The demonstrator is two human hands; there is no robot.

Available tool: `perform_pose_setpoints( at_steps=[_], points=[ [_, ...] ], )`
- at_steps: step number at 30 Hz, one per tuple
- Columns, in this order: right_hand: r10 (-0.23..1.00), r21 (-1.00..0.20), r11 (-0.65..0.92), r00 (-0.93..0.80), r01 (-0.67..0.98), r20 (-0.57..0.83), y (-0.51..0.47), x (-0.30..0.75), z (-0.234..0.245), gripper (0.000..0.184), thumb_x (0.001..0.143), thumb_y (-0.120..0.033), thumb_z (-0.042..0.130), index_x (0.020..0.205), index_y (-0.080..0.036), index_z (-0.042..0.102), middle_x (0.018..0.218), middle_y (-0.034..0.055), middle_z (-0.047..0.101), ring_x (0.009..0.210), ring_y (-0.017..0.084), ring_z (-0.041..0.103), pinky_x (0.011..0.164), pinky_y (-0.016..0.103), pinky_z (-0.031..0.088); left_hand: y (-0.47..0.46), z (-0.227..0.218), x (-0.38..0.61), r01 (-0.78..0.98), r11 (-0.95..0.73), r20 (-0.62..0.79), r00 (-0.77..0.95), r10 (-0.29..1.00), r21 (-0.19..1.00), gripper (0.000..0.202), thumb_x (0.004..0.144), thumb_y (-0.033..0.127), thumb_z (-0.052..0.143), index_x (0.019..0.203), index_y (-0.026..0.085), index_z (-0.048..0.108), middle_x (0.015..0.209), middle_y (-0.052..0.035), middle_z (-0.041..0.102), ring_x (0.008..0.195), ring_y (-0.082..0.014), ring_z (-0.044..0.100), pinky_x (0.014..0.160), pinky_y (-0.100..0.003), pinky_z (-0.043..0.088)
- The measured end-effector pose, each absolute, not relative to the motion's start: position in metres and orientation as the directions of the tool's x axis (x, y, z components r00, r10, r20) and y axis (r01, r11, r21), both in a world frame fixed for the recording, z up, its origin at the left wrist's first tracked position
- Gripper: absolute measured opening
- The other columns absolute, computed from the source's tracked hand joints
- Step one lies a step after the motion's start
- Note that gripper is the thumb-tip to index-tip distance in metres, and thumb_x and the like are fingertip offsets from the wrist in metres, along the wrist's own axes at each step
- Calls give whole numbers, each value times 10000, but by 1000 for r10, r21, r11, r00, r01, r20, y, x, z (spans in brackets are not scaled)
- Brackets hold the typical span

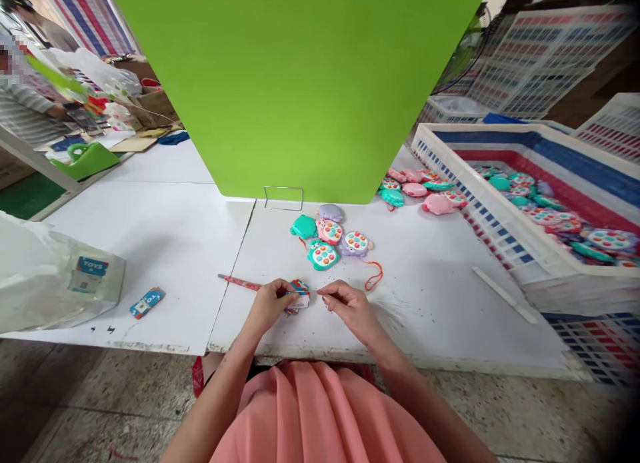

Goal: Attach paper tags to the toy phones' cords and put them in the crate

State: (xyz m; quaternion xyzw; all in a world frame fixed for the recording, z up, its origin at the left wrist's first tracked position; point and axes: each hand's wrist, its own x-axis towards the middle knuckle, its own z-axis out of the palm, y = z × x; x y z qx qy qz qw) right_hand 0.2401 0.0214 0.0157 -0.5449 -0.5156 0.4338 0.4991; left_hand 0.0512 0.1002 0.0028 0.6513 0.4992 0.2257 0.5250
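White sheeting covers the tabletop [430, 333], and an upright green panel [300, 90] rises beyond its middle. Near the front edge, just right of the seam in the sheeting, the left hand [271, 303] grips a printed cardboard tag [303, 302] between thumb and fingers, with more blue and red print showing around it. Opposite, the right hand [351, 310] is curled, thumb and forefinger close together; whether they pinch a fine strand I cannot tell. Pale, hair-thin strands [394, 313] fan out beside that hand, toward the right edge. As I judge it, the tag is very light and fairly stiff, its face perhaps a little slick, and it would crease if squeezed hard or bent; it is best taken by one side edge, leaving the opposite end free. Those strands look springy and slippery, so fingertips suit them better than a whole-hand grasp. Farther from the front edge sit turtle-shaped toys, among them a green turtle toy [323, 255], likely smooth hard plastic and easiest to hold around the rim. An orange cord [375, 276] lies right of them, and a red pen-like tool [243, 283] points toward the left hand.
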Motion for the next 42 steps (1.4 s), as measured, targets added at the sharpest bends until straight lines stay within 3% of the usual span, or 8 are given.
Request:
perform_pose_setpoints(
  at_steps=[9,16,24,31,34,37,39,42],
  points=[
    [977,-920,53,172,388,128,26,220,14,189,748,-163,533,932,-191,565,714,-6,605,638,130,579,613,245,477,85,18,70,60,228,-229,471,852,972,326,653,333,685,908,138,623,807,-41,657,568,-87,504,518,-206,375],
    [963,-851,78,182,520,199,24,222,15,179,751,-145,513,918,-193,555,750,14,625,682,145,601,640,253,485,80,27,74,-28,333,-287,443,849,943,377,651,340,695,955,137,603,791,-52,694,516,-73,467,517,-207,360],
    [937,-778,90,212,621,278,23,218,16,192,750,-133,502,921,-211,541,761,18,616,681,157,585,627,261,459,76,22,78,-36,269,-227,435,872,962,316,707,309,643,974,147,599,809,-45,705,532,-80,498,530,-207,381],
    [908,-658,90,210,748,363,23,215,16,218,755,-100,469,922,-213,553,796,48,589,728,185,556,665,302,432,66,16,85,-75,138,-88,459,884,988,288,779,307,586,1024,157,594,1033,-88,672,788,-145,600,697,-268,473],
    [910,-783,84,272,616,312,24,218,16,168,780,-142,498,923,-212,551,796,39,597,727,175,568,680,297,447,66,22,82,-107,199,-125,480,869,974,330,800,364,584,1054,154,599,1084,-103,657,896,-175,611,754,-289,489],
    [937,-954,77,307,288,168,26,223,14,113,785,-217,565,893,-207,532,785,15,603,707,150,578,668,276,468,69,29,78,-192,338,-211,484,849,921,368,788,405,608,1057,155,599,1069,-109,667,933,-197,625,779,-315,503],
    [955,-992,70,281,101,96,26,225,14,122,770,-251,605,851,-202,529,759,0,595,686,137,570,644,261,467,71,30,77,-213,362,-229,471,852,908,367,732,368,678,1020,151,605,1017,-102,685,869,-186,641,741,-299,509],
    [966,-998,63,251,-4,60,26,226,15,135,747,-261,643,810,-195,543,705,-15,582,647,123,546,614,248,449,71,28,79,-164,285,-192,427,884,944,351,646,292,751,938,146,624,934,-77,698,785,-160,635,681,-260,498]
  ],
)
